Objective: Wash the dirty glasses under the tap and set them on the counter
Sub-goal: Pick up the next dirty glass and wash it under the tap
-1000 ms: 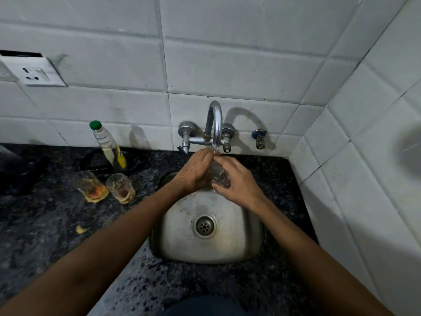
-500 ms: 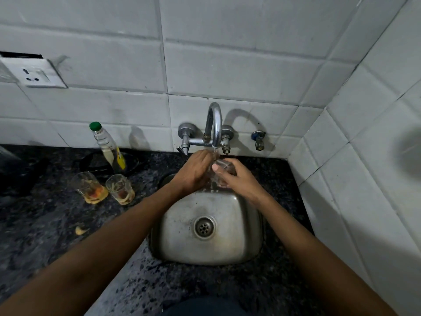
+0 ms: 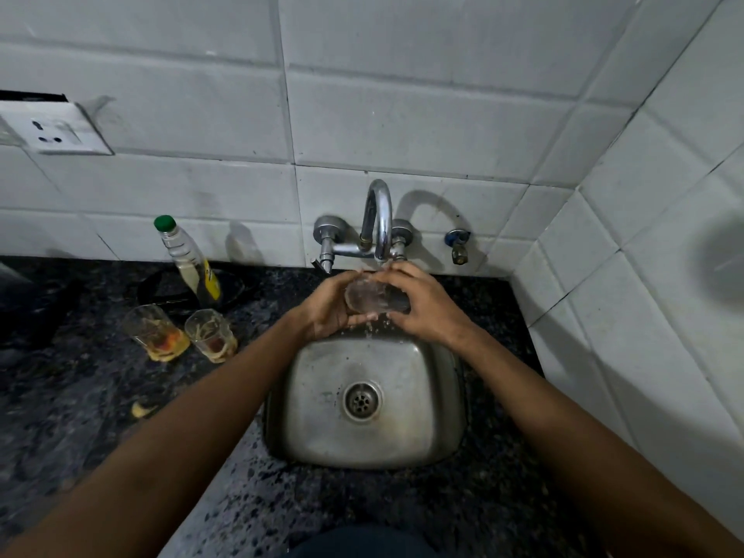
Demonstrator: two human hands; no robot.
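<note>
A clear glass lies on its side under the chrome tap, held between both hands above the back of the steel sink. My left hand cups its left end and my right hand wraps its right end. Water splashes below the glass. Two dirty glasses with orange and brown residue stand on the dark counter to the left: one further left, the other nearer the sink.
A bottle with a green cap leans against the tiled wall behind the dirty glasses, beside a dark dish. A small yellow scrap lies on the speckled counter. A wall socket sits upper left. Tiled walls close the right side.
The glass has turned from upright to lying sideways between the hands, and both hands have shifted a little toward the tap spout.
</note>
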